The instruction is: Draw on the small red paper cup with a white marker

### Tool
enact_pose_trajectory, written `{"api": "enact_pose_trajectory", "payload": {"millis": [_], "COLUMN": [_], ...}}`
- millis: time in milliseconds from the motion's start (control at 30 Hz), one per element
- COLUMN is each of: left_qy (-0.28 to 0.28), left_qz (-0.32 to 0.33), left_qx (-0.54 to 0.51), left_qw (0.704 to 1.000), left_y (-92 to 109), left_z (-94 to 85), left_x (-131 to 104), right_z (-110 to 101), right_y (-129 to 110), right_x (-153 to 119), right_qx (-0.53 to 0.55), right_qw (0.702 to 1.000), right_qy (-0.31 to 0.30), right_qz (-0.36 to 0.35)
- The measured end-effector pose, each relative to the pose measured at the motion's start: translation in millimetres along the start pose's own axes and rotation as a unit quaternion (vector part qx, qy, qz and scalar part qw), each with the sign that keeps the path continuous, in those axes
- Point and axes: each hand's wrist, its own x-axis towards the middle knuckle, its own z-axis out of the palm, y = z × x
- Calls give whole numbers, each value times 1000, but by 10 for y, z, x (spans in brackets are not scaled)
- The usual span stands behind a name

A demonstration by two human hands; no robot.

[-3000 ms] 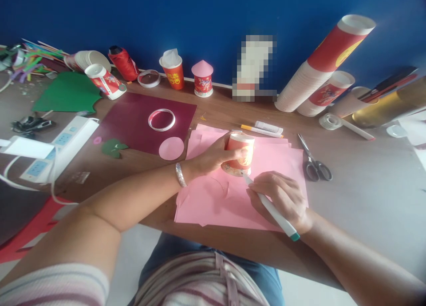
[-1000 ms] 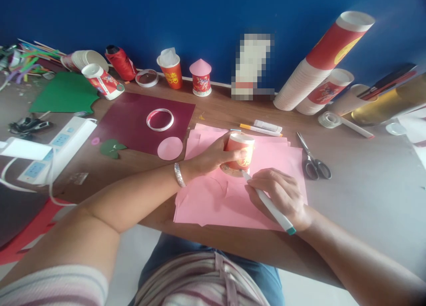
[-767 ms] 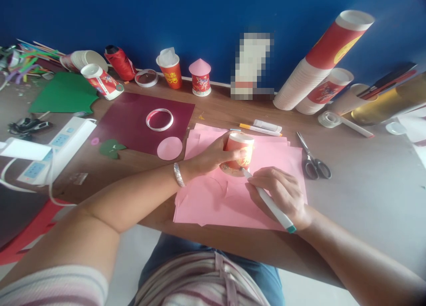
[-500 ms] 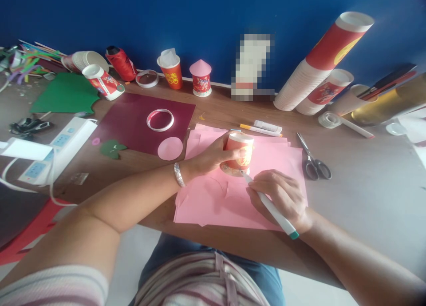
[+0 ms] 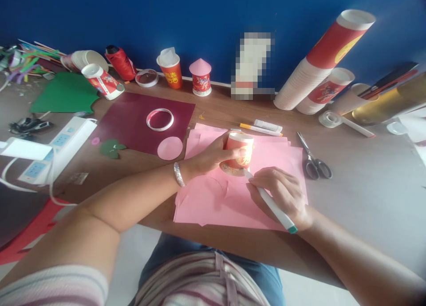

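A red paper cup [image 5: 238, 151] with gold print stands upside down over the pink paper sheets [image 5: 213, 208], a patterned band around its lower rim. My left hand [image 5: 218, 153] is wrapped round it, thumb across the front. In my right hand [image 5: 281, 192] is a white marker [image 5: 276, 210] with a green end, held slantwise like a pen. Its tip meets the cup's lower edge at the right; whether it touches the band or the paper I cannot tell. Curved lines show on the pink paper below the cup.
Scissors [image 5: 314, 159] lie right of the paper, an orange-ended marker [image 5: 261, 129] behind it. At the back stand a small cup with a pink cone top [image 5: 200, 77] and a tall leaning cup stack [image 5: 319, 64]. A tape ring [image 5: 159, 129] and power strip [image 5: 58, 150] are leftward.
The marker's tip has shifted slightly right along the cup's lower edge, and its green end has dropped a little left. My left hand and the cup stay in place.
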Motion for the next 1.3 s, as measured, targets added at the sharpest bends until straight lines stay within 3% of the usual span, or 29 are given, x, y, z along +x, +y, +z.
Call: {"api": "enact_pose_trajectory", "payload": {"millis": [400,1300], "left_qy": [6,9], "left_qz": [39,28], "left_qx": [48,34], "left_qw": [998,999], "left_y": [2,-28], "left_z": [-16,-37], "left_x": [11,13], "right_z": [-9,3], "right_y": [-43,-43], "right_x": [19,9], "right_qx": [0,5], "right_qw": [1000,1000], "right_qy": [17,18], "right_qz": [-11,-13]}}
